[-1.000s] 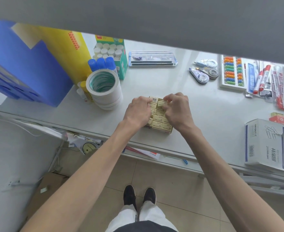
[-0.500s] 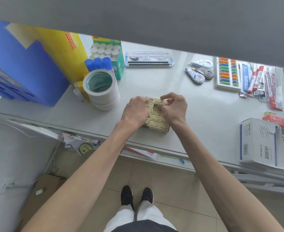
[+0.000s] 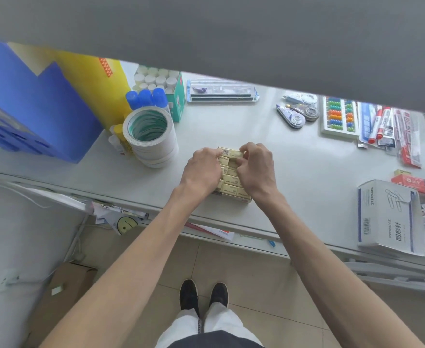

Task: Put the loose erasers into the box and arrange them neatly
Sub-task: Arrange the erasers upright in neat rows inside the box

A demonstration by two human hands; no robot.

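A small box (image 3: 244, 200) packed with pale yellow wrapped erasers (image 3: 231, 180) sits near the front edge of the grey table. My left hand (image 3: 202, 172) rests curled on the left side of the box, fingertips on the top erasers. My right hand (image 3: 258, 168) covers the right side and pinches one eraser (image 3: 236, 154) at the far end of the rows. Both hands hide much of the box, so its walls show only at the near edge.
A stack of tape rolls (image 3: 151, 136) stands to the left, beside blue folders (image 3: 30, 104) and a glue-stick box (image 3: 166, 89). Correction tapes (image 3: 298, 113), an abacus (image 3: 339, 116) and markers (image 3: 382, 124) lie at the far right. A white clip box (image 3: 388, 217) sits at the near right.
Both hands stay on the box; my right fingers have shifted slightly over the far-end eraser. The camera has drifted a little.
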